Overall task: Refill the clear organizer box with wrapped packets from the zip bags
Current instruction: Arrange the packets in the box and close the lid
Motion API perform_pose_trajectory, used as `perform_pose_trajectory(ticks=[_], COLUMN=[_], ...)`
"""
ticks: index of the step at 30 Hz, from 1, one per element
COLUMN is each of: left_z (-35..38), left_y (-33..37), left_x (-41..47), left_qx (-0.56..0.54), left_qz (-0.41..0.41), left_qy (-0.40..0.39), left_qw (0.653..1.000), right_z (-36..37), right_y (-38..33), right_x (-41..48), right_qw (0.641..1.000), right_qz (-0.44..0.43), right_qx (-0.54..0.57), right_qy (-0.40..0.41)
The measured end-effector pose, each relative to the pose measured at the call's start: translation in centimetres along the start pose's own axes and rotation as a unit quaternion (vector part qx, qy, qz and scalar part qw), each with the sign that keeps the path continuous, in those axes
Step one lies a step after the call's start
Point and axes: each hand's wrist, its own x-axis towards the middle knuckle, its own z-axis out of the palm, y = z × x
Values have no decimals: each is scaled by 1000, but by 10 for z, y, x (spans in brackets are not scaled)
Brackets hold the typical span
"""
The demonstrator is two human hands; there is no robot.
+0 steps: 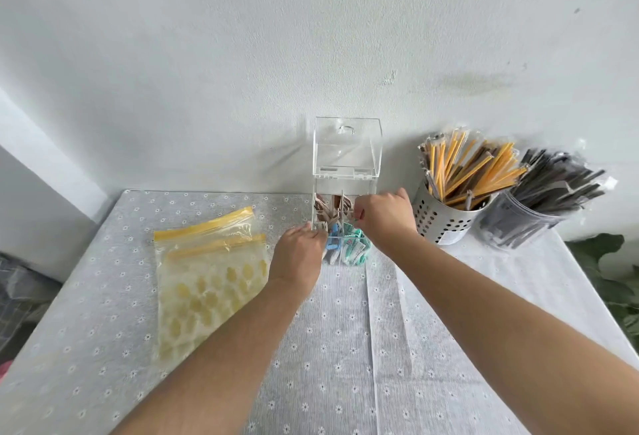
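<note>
The box stands against the wall at 12 o'clock, lid tipped back so the compartments stay reachable. The flat zip bags lie at 9 o'clock. The left hand presses the box's left wall, likely steadying it. The right hand, arm outstretched, pinches something small over the rear compartment

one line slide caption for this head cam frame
Both hands, left hand and right hand, at the open clear organizer box, zip bags alongside.
</note>
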Motion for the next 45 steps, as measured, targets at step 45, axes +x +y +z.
perform_pose_trajectory(ticks=[45], left_z=[-74], left_y=[-5], left_x=[90], left_qx=[-515], left_qz=[-193], left_qy=[-31], left_qw=[835], right_z=[-57], right_y=[12], right_x=[31], right_qw=[894], right_qz=[133], right_qx=[426], right_qy=[43])
